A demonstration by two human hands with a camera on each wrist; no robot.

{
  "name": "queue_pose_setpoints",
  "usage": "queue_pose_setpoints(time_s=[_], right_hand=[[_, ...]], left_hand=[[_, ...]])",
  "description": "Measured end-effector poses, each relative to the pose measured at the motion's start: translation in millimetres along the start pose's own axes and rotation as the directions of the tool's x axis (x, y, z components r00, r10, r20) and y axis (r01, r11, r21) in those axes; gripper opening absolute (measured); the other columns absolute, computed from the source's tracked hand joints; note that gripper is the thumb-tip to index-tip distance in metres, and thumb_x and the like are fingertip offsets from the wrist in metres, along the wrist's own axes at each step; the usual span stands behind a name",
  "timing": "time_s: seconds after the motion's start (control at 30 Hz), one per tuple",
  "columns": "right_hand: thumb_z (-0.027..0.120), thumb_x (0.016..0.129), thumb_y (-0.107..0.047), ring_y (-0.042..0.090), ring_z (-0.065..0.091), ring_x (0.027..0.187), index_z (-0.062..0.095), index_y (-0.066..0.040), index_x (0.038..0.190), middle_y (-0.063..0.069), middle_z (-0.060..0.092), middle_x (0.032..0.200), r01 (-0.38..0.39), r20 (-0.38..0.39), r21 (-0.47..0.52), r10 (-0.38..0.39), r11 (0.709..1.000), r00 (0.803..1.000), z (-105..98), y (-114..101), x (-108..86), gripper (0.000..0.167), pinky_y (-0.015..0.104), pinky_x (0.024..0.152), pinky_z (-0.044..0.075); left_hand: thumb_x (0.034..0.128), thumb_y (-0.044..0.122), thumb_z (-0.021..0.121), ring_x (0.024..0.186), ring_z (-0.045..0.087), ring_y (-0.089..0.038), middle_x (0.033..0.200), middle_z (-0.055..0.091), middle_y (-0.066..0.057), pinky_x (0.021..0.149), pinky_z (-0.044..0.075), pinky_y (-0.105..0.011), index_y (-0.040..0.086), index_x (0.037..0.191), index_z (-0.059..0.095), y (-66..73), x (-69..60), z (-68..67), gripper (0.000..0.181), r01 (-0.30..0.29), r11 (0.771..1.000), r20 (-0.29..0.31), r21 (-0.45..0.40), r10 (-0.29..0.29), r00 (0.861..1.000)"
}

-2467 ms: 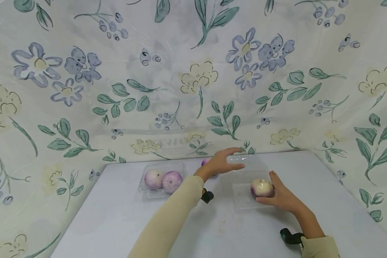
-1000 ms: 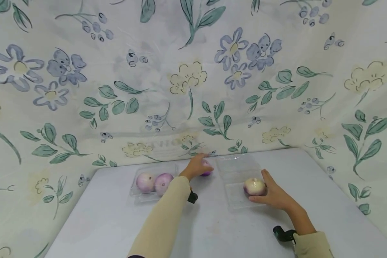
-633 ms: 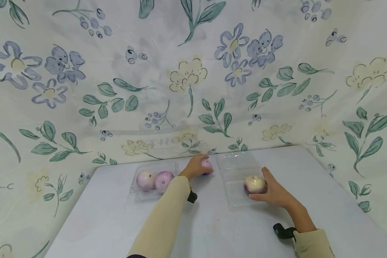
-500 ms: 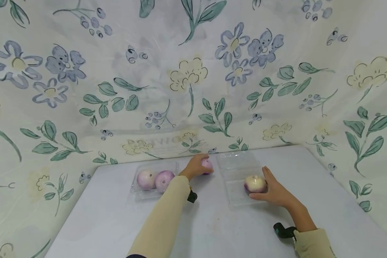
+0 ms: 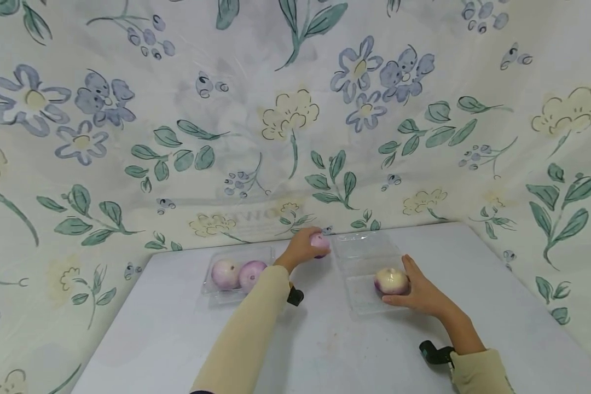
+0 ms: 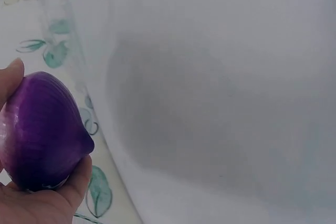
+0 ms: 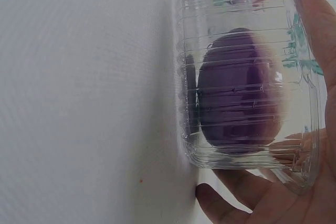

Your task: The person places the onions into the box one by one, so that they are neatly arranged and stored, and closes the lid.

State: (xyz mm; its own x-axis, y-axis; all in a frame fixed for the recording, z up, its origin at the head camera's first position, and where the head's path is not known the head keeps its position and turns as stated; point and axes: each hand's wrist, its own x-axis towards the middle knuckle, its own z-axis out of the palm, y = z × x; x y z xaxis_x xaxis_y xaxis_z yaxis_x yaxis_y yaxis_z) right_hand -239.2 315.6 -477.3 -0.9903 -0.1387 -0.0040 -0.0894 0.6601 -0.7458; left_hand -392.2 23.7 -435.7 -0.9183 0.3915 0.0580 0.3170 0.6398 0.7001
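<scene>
My left hand [image 5: 301, 249] grips a purple onion [image 5: 320, 245] near the table's back edge. In the left wrist view the onion [image 6: 44, 129] sits between thumb and fingers, above the white surface. On the right, an open clear plastic container [image 5: 359, 295] lies with its lid [image 5: 364, 244] folded back. One pale-topped onion [image 5: 391, 281] rests in its right part. My right hand [image 5: 423, 293] holds the container's right end, thumb on the near side and fingers on the far side. In the right wrist view, the onion [image 7: 236, 93] shows through the ribbed wall.
A closed clear container [image 5: 216, 298] at the left holds two purple onions [image 5: 225, 273], partly behind my left sleeve [image 5: 246, 328]. The white table [image 5: 345, 361] meets a flowered cloth backdrop [image 5: 256, 109] at its back edge.
My left hand moved from above the folded-back lid to the onion at the back, took hold of it and raised it slightly. The right hand stays at the container.
</scene>
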Motion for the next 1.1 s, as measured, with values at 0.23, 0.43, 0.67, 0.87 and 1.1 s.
queue_pose_setpoints(time_s=[0.23,0.43,0.67,0.87,1.1], right_hand=[[0.081,0.078,-0.045,0.053,-0.001,0.148,-0.003,0.011,0.153,0.034,-0.006,0.161,-0.004,0.000,0.006,0.004,1.000,1.000,-1,1,0.7,0.126,0.069,0.115,0.007],[0.081,0.078,-0.044,0.054,-0.001,0.148,-0.003,0.011,0.153,0.034,-0.005,0.160,0.000,0.001,0.003,0.000,1.000,1.000,-1,0,-0.6,0.126,0.069,0.116,0.008],[0.081,0.078,-0.044,0.055,0.001,0.147,-0.003,0.012,0.153,0.035,-0.005,0.160,0.011,-0.006,0.005,-0.011,1.000,1.000,1,1,1.8,0.126,0.069,0.115,0.009],[0.081,0.078,-0.045,0.054,0.001,0.147,-0.003,0.012,0.153,0.035,-0.005,0.160,0.005,-0.004,-0.005,-0.005,1.000,1.000,1,1,3.4,0.126,0.068,0.116,0.009],[0.081,0.078,-0.045,0.054,0.000,0.147,-0.003,0.012,0.153,0.035,-0.006,0.160,0.006,-0.003,0.001,-0.006,1.000,1.000,1,2,2.1,0.125,0.069,0.115,0.008]], left_hand=[[0.0807,0.027,0.081,0.126,0.052,-0.031,0.141,0.055,-0.014,0.107,0.044,-0.049,0.006,0.135,0.057,7.9,6.5,1.6,0.063,-0.073,0.997,-0.019,0.020,0.074,0.997],[0.0802,0.026,0.081,0.125,0.053,-0.031,0.140,0.056,-0.013,0.104,0.047,-0.049,0.008,0.134,0.059,25.5,-3.0,6.1,0.061,-0.136,0.991,-0.011,-0.003,0.136,0.991],[0.0813,0.028,0.081,0.129,0.051,-0.028,0.143,0.053,-0.011,0.106,0.046,-0.046,0.011,0.135,0.058,45.1,-15.4,18.1,0.061,-0.235,0.972,0.056,0.007,0.234,0.970],[0.0797,0.029,0.082,0.124,0.054,-0.027,0.139,0.054,-0.012,0.100,0.051,-0.041,0.011,0.135,0.059,55.8,-22.2,29.8,0.062,-0.344,0.938,0.102,0.036,0.339,0.935],[0.0775,0.031,0.084,0.114,0.054,-0.024,0.133,0.049,-0.015,0.091,0.053,-0.033,0.016,0.135,0.060,64.3,-32.3,44.7,0.064,-0.326,0.945,0.169,0.038,0.316,0.934]])
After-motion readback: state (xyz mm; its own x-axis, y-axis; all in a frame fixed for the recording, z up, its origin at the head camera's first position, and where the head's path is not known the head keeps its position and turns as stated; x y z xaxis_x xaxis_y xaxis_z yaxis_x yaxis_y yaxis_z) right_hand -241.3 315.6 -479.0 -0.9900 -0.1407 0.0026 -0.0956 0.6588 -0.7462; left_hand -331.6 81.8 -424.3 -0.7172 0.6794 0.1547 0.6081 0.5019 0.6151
